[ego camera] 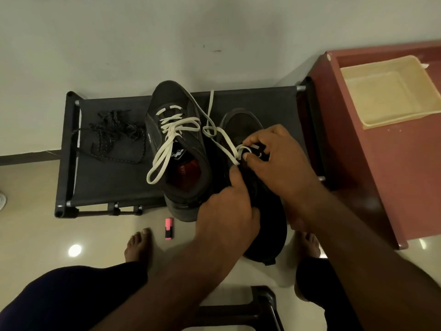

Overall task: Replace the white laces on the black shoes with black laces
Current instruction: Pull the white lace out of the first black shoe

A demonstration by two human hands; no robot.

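A dark stool (pixel 262 304) stands between the person's knees. Beyond it both hands meet on the nearer shoe (pixel 267 230), which lies toe to the rack's (pixel 105 182) far edge, heel overhanging its near edge. The left hand (pixel 226 206) grips the collar. The right hand (pixel 276 158), further along the shoe's length, pinches the white lace (pixel 224 139) at the eyelets, slack trailing toward the far edge. The black laces (pixel 114 137) lie heaped at the rack's left end.
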